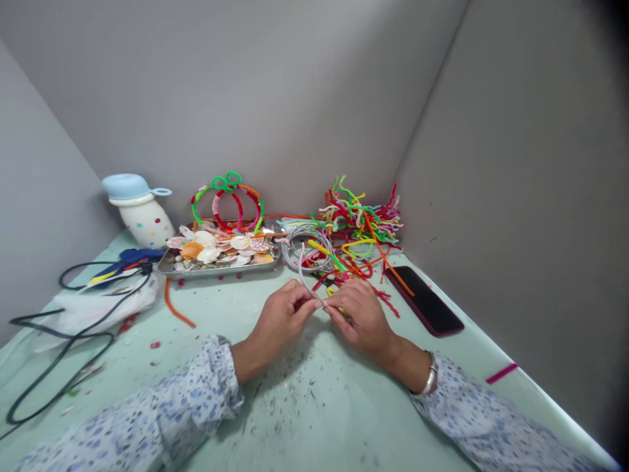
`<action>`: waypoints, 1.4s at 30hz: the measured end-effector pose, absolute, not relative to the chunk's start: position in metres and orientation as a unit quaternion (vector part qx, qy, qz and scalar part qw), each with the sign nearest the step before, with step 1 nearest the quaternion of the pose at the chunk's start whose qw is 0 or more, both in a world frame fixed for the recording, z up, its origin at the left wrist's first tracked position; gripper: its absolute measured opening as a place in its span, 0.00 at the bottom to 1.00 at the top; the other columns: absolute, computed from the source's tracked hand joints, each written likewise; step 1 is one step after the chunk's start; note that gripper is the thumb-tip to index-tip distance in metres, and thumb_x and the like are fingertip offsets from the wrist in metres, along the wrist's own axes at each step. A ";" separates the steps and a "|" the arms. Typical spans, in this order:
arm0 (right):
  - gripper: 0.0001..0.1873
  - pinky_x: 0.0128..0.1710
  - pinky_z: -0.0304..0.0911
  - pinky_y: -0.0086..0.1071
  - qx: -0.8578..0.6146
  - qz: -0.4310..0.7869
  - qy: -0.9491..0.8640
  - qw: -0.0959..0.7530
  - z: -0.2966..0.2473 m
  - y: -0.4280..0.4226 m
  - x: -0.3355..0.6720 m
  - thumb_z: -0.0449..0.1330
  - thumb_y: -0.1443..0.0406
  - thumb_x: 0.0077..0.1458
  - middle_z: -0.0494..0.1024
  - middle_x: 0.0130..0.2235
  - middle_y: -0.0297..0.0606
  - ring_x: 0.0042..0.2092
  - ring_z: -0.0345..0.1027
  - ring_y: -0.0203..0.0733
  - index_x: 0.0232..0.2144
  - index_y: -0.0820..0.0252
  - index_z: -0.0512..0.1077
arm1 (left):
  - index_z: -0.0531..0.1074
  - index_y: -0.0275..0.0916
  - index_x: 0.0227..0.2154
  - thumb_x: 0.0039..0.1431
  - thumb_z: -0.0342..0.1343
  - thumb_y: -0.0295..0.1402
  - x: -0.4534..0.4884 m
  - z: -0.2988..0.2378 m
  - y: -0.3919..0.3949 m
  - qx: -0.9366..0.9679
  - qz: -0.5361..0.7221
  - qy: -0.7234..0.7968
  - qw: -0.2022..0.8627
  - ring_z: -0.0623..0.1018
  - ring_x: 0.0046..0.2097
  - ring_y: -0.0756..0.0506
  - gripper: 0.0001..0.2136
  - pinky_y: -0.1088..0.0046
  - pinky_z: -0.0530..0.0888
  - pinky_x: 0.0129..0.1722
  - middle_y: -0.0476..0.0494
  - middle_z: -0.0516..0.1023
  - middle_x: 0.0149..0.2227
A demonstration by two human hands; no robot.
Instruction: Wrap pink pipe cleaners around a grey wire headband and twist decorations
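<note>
Both hands meet over the middle of the table, fingertips almost touching. My left hand point(280, 318) is closed in a pinch on a pale grey-lilac strand, which looks like a pipe cleaner point(301, 269); it curves up and away from the fingers. My right hand point(363, 321) pinches the same strand close beside the left thumb. Its lower end is hidden by the fingers. Just behind the hands, a yellow-and-black handled tool point(331, 290) shows partly, mostly covered by my right hand. A coil of silver wire point(289, 252) lies beyond the strand.
A metal tray point(221, 272) of shells holds pipe-cleaner rings point(226, 196). Loose pipe cleaners point(363, 213) pile up at the back right, near a phone point(427, 301). At left are a bottle point(145, 216), a plastic bag point(98, 308) and a black cable point(63, 337).
</note>
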State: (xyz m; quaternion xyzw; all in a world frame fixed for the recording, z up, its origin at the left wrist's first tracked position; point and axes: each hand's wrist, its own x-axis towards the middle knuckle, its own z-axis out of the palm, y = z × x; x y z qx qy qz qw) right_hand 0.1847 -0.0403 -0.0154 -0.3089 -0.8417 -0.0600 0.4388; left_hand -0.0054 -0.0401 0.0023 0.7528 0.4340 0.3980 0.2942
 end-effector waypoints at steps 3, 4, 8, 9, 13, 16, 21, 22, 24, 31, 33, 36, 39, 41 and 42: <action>0.03 0.43 0.60 0.42 -0.308 -0.071 -0.847 0.427 -0.016 -0.041 0.185 0.59 0.70 0.58 0.77 0.32 0.37 0.37 0.66 0.42 0.35 0.59 0.70 | 0.72 0.36 0.25 0.60 0.54 0.32 -0.005 0.003 -0.040 0.759 0.392 0.435 0.285 0.69 0.32 0.49 0.09 0.73 0.64 0.33 0.50 0.68 0.27; 0.02 0.43 0.60 0.42 -0.307 -0.076 -0.850 0.421 -0.016 -0.041 0.185 0.59 0.70 0.58 0.77 0.32 0.37 0.37 0.66 0.42 0.35 0.59 0.70 | 0.71 0.36 0.25 0.60 0.54 0.32 -0.005 0.003 -0.041 0.760 0.389 0.437 0.284 0.69 0.32 0.49 0.09 0.73 0.64 0.32 0.50 0.68 0.27; 0.02 0.45 0.60 0.42 -0.308 -0.099 -0.858 0.398 -0.016 -0.041 0.185 0.58 0.70 0.59 0.77 0.31 0.37 0.37 0.65 0.42 0.34 0.59 0.70 | 0.70 0.36 0.24 0.60 0.53 0.32 -0.005 0.005 -0.042 0.758 0.378 0.447 0.289 0.68 0.31 0.49 0.09 0.73 0.63 0.32 0.50 0.67 0.27; 0.02 0.45 0.60 0.42 -0.308 -0.104 -0.859 0.396 -0.016 -0.041 0.184 0.58 0.70 0.59 0.77 0.31 0.37 0.37 0.65 0.42 0.34 0.60 0.70 | 0.70 0.36 0.24 0.60 0.53 0.32 -0.005 0.005 -0.042 0.756 0.376 0.449 0.292 0.68 0.31 0.49 0.09 0.73 0.63 0.32 0.50 0.67 0.26; 0.02 0.45 0.60 0.42 -0.310 -0.107 -0.855 0.402 -0.015 -0.041 0.185 0.58 0.70 0.59 0.77 0.31 0.37 0.37 0.65 0.42 0.34 0.59 0.70 | 0.69 0.37 0.24 0.59 0.53 0.34 -0.004 0.004 -0.041 0.738 0.384 0.452 0.322 0.68 0.30 0.49 0.10 0.72 0.64 0.31 0.50 0.67 0.26; 0.02 0.45 0.60 0.42 -0.309 -0.097 -0.849 0.417 -0.015 -0.040 0.186 0.58 0.70 0.58 0.78 0.32 0.37 0.37 0.66 0.42 0.35 0.59 0.70 | 0.71 0.37 0.25 0.59 0.54 0.36 -0.003 0.004 -0.039 0.729 0.390 0.446 0.342 0.68 0.31 0.49 0.10 0.73 0.65 0.32 0.49 0.68 0.26; 0.02 0.44 0.60 0.41 -0.311 -0.089 -0.852 0.411 -0.016 -0.040 0.185 0.58 0.70 0.59 0.78 0.32 0.37 0.37 0.65 0.42 0.35 0.59 0.70 | 0.71 0.37 0.22 0.58 0.55 0.37 -0.004 0.004 -0.038 0.730 0.381 0.460 0.332 0.68 0.30 0.49 0.12 0.73 0.64 0.30 0.50 0.68 0.25; 0.02 0.43 0.60 0.41 -0.312 -0.089 -0.853 0.408 -0.016 -0.040 0.185 0.58 0.70 0.59 0.77 0.32 0.37 0.36 0.65 0.42 0.34 0.59 0.70 | 0.71 0.37 0.22 0.58 0.55 0.37 -0.004 0.004 -0.038 0.730 0.379 0.463 0.331 0.68 0.29 0.49 0.12 0.73 0.64 0.30 0.50 0.68 0.25; 0.02 0.43 0.60 0.41 -0.313 -0.090 -0.855 0.402 -0.016 -0.040 0.184 0.58 0.70 0.59 0.77 0.31 0.37 0.36 0.65 0.42 0.34 0.59 0.70 | 0.70 0.37 0.22 0.58 0.55 0.37 -0.004 0.002 -0.038 0.729 0.378 0.464 0.331 0.68 0.29 0.49 0.12 0.73 0.63 0.30 0.50 0.68 0.25; 0.03 0.45 0.59 0.41 -0.322 -0.105 -0.862 0.377 -0.019 -0.040 0.186 0.57 0.69 0.59 0.76 0.31 0.38 0.37 0.64 0.42 0.33 0.60 0.71 | 0.68 0.37 0.21 0.57 0.56 0.37 -0.004 -0.002 -0.037 0.706 0.385 0.471 0.362 0.66 0.28 0.50 0.12 0.74 0.62 0.29 0.52 0.65 0.23; 0.03 0.45 0.59 0.41 -0.321 -0.098 -0.860 0.384 -0.019 -0.040 0.186 0.57 0.69 0.59 0.76 0.31 0.37 0.37 0.64 0.42 0.33 0.60 0.71 | 0.68 0.37 0.21 0.57 0.56 0.37 -0.004 -0.001 -0.037 0.704 0.387 0.472 0.365 0.66 0.28 0.50 0.12 0.74 0.62 0.29 0.52 0.65 0.24; 0.02 0.43 0.59 0.40 -0.324 -0.077 -0.849 0.411 -0.020 -0.039 0.185 0.57 0.69 0.60 0.77 0.32 0.37 0.37 0.65 0.42 0.34 0.59 0.70 | 0.71 0.37 0.23 0.59 0.55 0.38 -0.005 0.003 -0.038 0.721 0.389 0.455 0.348 0.67 0.29 0.49 0.12 0.73 0.64 0.30 0.51 0.67 0.26; 0.02 0.43 0.59 0.41 -0.342 -0.067 -0.834 0.428 -0.019 -0.038 0.186 0.57 0.69 0.60 0.77 0.33 0.37 0.38 0.66 0.43 0.35 0.59 0.70 | 0.75 0.38 0.31 0.59 0.57 0.37 -0.006 0.003 -0.039 0.755 0.384 0.437 0.302 0.68 0.31 0.49 0.08 0.73 0.66 0.31 0.49 0.68 0.30; 0.02 0.42 0.59 0.41 -0.356 -0.065 -0.827 0.430 -0.019 -0.038 0.186 0.57 0.68 0.60 0.77 0.33 0.37 0.38 0.66 0.43 0.36 0.58 0.71 | 0.76 0.41 0.37 0.56 0.60 0.35 -0.008 0.002 -0.038 0.770 0.385 0.433 0.267 0.69 0.33 0.48 0.07 0.72 0.67 0.32 0.47 0.69 0.34; 0.03 0.42 0.59 0.41 -0.360 -0.065 -0.825 0.430 -0.019 -0.038 0.187 0.57 0.68 0.60 0.76 0.33 0.37 0.38 0.66 0.43 0.36 0.58 0.71 | 0.76 0.41 0.38 0.56 0.60 0.34 -0.008 0.001 -0.038 0.773 0.389 0.434 0.251 0.70 0.35 0.48 0.07 0.71 0.68 0.33 0.46 0.69 0.35</action>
